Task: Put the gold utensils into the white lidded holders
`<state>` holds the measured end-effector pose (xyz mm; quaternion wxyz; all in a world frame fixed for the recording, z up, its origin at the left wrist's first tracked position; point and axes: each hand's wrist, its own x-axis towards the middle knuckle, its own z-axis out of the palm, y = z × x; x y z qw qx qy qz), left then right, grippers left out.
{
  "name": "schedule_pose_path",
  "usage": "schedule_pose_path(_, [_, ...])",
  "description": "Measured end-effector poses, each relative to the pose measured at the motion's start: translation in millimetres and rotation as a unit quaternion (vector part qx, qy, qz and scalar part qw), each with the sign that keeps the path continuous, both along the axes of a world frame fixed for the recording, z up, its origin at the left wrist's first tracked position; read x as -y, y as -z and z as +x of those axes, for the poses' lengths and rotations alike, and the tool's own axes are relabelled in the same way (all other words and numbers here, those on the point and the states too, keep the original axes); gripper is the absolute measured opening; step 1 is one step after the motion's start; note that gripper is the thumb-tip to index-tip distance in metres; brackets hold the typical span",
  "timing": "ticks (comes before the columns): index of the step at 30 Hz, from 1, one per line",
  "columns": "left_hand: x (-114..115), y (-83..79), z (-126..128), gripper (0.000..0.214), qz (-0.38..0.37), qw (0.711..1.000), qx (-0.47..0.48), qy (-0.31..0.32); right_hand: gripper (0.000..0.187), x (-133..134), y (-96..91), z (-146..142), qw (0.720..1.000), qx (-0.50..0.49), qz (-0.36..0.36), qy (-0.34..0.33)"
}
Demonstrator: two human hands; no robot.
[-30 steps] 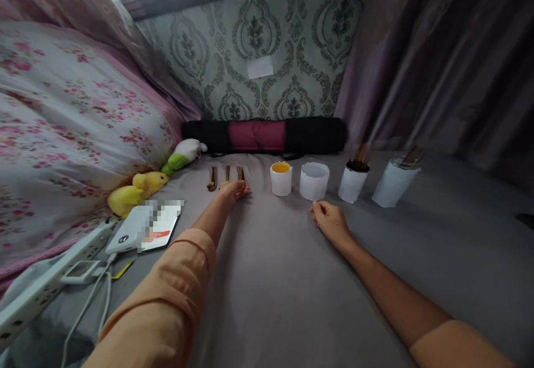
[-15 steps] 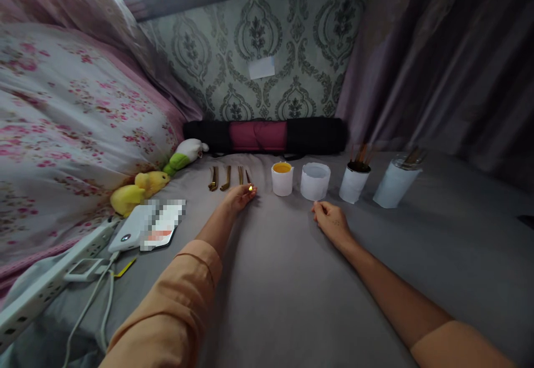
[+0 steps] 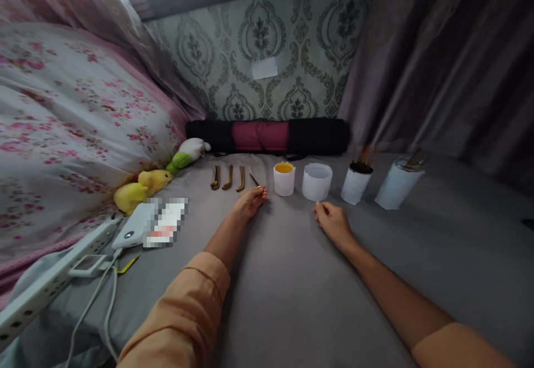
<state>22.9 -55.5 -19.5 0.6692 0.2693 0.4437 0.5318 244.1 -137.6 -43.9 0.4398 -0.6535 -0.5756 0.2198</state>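
My left hand (image 3: 250, 202) is closed on a slim, pointed dark stick (image 3: 255, 180) with a gold-coloured end at the fingertips. Its tip points up and to the left. Left of this hand lie three small bent, brass-coloured bundles (image 3: 227, 179) in a row. Just right of it stands a white-wrapped cup with yellow contents (image 3: 284, 182). My right hand (image 3: 332, 219) rests on the sheet with fingers curled, and nothing shows in them. In front of it is a wide white cup (image 3: 317, 183).
Farther right stand a white-wrapped cup of brown sticks (image 3: 356, 187) and a wrapped glass (image 3: 396, 189). A black and maroon roll (image 3: 261, 136) lies along the wall. At left are plush toys (image 3: 144, 187), a white power bank (image 3: 136, 228) and a power strip (image 3: 54, 279) with cables.
My left hand has moved to the right, away from the bundles and toward the yellow cup, carrying the stick, which now leans more to the left. My right hand stays in place.
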Motion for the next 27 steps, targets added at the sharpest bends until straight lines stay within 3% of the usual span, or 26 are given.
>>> schedule_pose_path(19, [38.9,9.8,29.1,0.008,0.084,0.996,-0.033,-0.020,0.039,0.9,-1.1,0.1,1.000,0.001,-0.009,0.002])
schedule_pose_path(27, [50.2,13.1,33.9,0.020,0.162,0.979,-0.121,-0.037,0.038,3.3,-2.9,-0.4,1.000,-0.028,0.000,-0.014])
